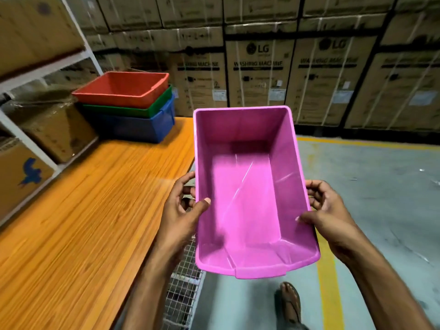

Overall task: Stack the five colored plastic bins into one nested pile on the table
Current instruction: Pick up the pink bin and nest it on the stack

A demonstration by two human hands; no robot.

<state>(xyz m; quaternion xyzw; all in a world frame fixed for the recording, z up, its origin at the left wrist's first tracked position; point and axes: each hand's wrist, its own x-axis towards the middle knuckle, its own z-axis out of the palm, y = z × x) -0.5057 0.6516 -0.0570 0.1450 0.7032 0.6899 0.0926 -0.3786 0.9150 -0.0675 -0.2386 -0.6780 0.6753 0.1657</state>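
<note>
Head view: both hands, left (183,208) and right (326,210), grip the pink bin (247,186) lengthwise; the nested pile (128,108) lies far-left on the table (83,210), nearer the left hand.

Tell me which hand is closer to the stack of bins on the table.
Left. The left hand grips the pink bin's side facing the stack; the right hand holds the far side.

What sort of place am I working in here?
Most likely a warehouse or stockroom: stacked LG washing machine cartons line the back wall, white metal shelving holds more boxes, and yellow floor lines mark the concrete.
</note>
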